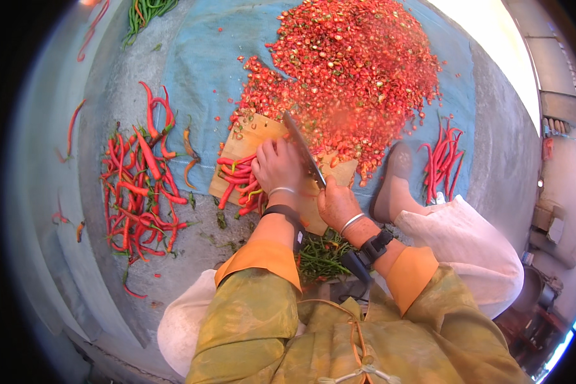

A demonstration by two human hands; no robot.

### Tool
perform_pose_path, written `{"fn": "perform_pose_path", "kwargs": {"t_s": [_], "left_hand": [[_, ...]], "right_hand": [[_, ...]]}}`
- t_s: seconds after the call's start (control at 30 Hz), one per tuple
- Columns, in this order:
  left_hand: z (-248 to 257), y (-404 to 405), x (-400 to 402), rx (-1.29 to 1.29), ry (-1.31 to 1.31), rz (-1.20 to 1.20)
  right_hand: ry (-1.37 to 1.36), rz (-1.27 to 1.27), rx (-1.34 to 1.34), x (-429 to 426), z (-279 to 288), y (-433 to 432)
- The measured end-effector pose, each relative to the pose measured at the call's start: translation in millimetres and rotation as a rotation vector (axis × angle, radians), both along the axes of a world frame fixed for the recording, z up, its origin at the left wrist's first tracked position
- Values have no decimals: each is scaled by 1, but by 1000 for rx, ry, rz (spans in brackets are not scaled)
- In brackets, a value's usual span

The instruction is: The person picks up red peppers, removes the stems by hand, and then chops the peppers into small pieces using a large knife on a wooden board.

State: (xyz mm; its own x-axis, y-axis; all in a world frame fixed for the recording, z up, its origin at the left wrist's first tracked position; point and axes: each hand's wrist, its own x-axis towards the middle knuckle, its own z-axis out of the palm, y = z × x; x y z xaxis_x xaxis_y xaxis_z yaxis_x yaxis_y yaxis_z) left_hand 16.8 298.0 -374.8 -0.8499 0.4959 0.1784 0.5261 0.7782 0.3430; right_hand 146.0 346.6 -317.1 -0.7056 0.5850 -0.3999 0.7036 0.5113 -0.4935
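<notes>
My left hand point(279, 165) presses down on a bundle of whole red chili peppers point(239, 180), whose ends stick out to its left on the wooden cutting board point(321, 218). In my right hand point(338, 204) is the handle of a knife; its broad dark blade point(303, 149) stands close beside my left hand's fingers. Just past the board, and spilling over its far edge, lies a large heap of chopped red chili point(350, 62). Orange-red cut pieces point(335, 159) lie on the board to the right of the blade.
A blue cloth point(206, 86) lies under the heap. Whole red chilies point(139, 201) form a pile on the concrete at left, and a smaller bunch point(443, 158) is by my shoe point(394, 165). Green stems point(324, 257) lie below the board; green chilies point(146, 14) are at far left.
</notes>
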Motion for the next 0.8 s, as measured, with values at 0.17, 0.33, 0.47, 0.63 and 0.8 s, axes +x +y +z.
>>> {"fn": "perform_pose_path", "kwargs": {"t_s": [0.17,0.33,0.47,0.63,0.8], "left_hand": [[-1,1,-2,22,32,4],[-4,-1,-3,-4,-4,5],[-1,0,-1,-5,-8,-3],[-2,-3,-1,0,-23,-3],[-8,-3,-1,23,-17,-14]], "right_hand": [[-8,-4,37,-4,-4,-2],[-58,13,68,-4,5,-2],[51,-43,72,12,-12,-10],[128,-66,96,17,4,2],[131,15,79,24,41,-5]]}}
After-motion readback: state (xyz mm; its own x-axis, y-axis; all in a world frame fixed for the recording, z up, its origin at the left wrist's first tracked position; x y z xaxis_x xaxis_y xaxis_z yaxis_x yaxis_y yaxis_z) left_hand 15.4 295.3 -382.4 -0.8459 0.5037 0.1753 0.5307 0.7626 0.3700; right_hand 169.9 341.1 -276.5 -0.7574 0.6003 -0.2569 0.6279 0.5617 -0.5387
